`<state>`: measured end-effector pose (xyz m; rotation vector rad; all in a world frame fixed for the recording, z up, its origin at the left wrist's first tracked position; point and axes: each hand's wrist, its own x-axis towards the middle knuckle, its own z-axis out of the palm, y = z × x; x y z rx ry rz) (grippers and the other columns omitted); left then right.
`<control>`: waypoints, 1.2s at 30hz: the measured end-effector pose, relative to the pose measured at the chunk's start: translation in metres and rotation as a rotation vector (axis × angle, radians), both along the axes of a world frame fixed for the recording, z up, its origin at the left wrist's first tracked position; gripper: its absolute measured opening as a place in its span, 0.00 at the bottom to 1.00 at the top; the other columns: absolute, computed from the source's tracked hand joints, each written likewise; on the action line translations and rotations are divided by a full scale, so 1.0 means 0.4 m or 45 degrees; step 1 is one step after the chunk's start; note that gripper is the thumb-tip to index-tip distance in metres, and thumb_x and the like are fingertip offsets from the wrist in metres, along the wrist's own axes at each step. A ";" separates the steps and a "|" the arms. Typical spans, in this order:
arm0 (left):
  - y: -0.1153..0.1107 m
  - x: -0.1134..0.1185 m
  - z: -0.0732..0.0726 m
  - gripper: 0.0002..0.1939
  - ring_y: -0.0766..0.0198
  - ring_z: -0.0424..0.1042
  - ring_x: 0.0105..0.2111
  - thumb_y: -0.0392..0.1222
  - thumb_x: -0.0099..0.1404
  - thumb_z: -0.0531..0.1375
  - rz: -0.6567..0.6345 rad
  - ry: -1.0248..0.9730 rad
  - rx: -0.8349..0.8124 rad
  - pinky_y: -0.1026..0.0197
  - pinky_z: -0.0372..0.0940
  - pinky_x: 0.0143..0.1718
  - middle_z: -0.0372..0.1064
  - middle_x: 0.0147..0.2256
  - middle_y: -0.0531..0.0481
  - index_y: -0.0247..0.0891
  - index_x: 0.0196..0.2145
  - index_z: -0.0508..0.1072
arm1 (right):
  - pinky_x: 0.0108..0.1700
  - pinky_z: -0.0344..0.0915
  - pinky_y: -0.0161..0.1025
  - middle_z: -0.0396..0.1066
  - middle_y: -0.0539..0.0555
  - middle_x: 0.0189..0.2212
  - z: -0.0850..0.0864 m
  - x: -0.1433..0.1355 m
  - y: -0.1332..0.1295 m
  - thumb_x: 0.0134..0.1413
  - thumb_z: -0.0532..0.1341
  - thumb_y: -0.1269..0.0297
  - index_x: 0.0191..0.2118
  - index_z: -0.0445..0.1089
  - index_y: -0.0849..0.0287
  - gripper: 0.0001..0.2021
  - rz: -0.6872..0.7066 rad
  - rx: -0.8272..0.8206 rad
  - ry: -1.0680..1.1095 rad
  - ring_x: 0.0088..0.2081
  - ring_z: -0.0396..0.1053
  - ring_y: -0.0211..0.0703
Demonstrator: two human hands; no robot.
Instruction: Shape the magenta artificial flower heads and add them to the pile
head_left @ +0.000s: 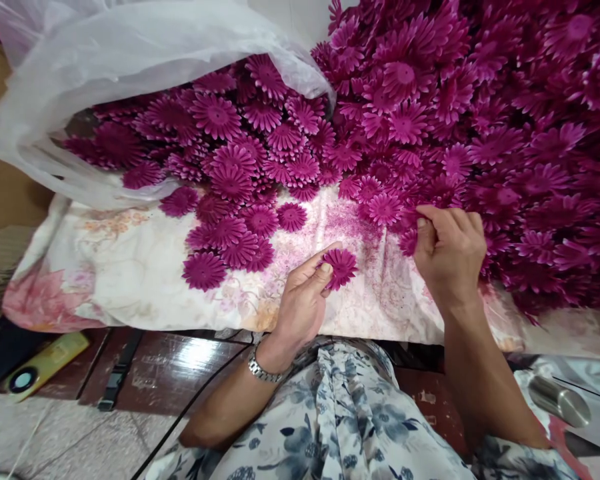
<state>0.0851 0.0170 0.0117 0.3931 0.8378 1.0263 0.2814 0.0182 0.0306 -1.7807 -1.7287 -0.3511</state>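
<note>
Flower [342, 269] juts rightward, edge pinched in the grip of the left hand [304, 297], the right hand [453, 257] closed narrow.

Left hand [303, 300], magenta flower [342, 269] pinched; right hand [453, 257], beside pile [525, 167]

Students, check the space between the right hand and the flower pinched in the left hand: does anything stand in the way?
Only one low thing: a loose purple bloom at the pile's edge, beside the right hand's fingertips. Beyond it, towards the flower in the left hand, I see just speckled cloth.
</note>
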 end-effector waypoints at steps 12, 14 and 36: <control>-0.004 0.020 0.005 0.15 0.59 0.70 0.45 0.40 0.53 0.65 -0.168 -0.029 0.007 0.62 0.62 0.46 0.75 0.40 0.44 0.35 0.40 0.77 | 0.32 0.60 0.37 0.66 0.49 0.23 -0.020 -0.151 -0.021 0.56 0.56 0.70 0.28 0.63 0.58 0.06 0.726 -0.207 0.240 0.27 0.62 0.37; -0.006 0.020 0.006 0.15 0.58 0.69 0.47 0.41 0.53 0.65 -0.172 -0.014 0.017 0.61 0.60 0.50 0.75 0.41 0.45 0.35 0.40 0.77 | 0.32 0.60 0.37 0.65 0.50 0.22 -0.030 -0.146 -0.020 0.58 0.54 0.70 0.27 0.63 0.58 0.08 0.699 -0.190 0.188 0.26 0.61 0.37; -0.008 0.024 0.005 0.18 0.58 0.70 0.45 0.39 0.49 0.67 -0.182 -0.072 0.022 0.60 0.61 0.50 0.75 0.43 0.45 0.35 0.40 0.77 | 0.28 0.59 0.33 0.62 0.47 0.22 -0.010 -0.119 -0.022 0.54 0.59 0.70 0.25 0.63 0.58 0.07 0.663 -0.508 0.695 0.26 0.61 0.34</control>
